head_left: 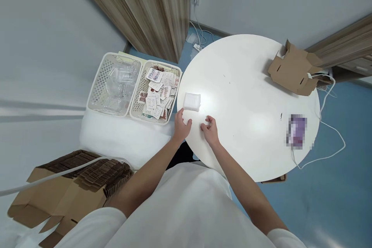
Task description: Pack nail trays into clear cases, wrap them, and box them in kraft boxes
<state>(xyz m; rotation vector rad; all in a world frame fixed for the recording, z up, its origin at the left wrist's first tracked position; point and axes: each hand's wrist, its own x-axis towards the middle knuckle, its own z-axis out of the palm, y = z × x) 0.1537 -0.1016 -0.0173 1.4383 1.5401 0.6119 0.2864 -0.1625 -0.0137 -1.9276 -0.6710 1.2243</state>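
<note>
A small white packet [192,102], apparently wrapped in translucent film, lies flat near the left edge of the round white table [244,85]. Just below it is my left hand [181,127], thumb and fingers apart, with nothing in it; its fingertips come close to the packet's lower left corner. My right hand [210,130] hovers over the table a little to the right and nearer to me. Its fingers are curled but thumb and forefinger stay apart, and I see nothing between them.
Left of the table stand a white basket [132,118] of printed cards and another basket [90,100] of clear plastic packaging. An opened cardboard box [293,70] and a blurred purple device [296,131] with a cable occupy the table's right side. Flattened cartons [64,193] lie at lower left.
</note>
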